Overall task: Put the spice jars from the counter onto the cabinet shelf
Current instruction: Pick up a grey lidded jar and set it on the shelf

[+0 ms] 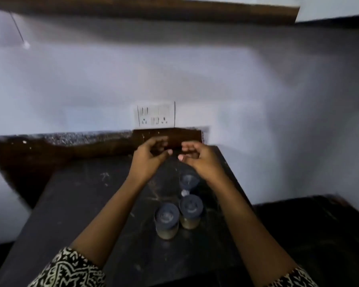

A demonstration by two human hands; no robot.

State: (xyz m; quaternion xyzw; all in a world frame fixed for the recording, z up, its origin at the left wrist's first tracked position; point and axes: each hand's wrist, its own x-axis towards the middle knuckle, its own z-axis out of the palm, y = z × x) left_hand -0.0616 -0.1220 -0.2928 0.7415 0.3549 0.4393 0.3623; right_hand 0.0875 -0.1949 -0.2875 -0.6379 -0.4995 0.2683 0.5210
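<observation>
Three spice jars with dark grey lids stand on the black counter [81, 204]: one at the front left [166, 219], one beside it [190, 210], and one farther back [189, 181], partly under my right wrist. My left hand [150, 155] and my right hand [197, 155] hover side by side above the counter's far end, beyond the jars. Their fingers are loosely curled and hold nothing. The brown cabinet shelf [174, 11] runs along the top of the view, high above the hands.
A white switch and socket plate [156, 117] is on the pale wall behind the counter. A dark brown backsplash strip [168, 135] lies below it. A lower dark surface [319, 235] sits to the right of the counter.
</observation>
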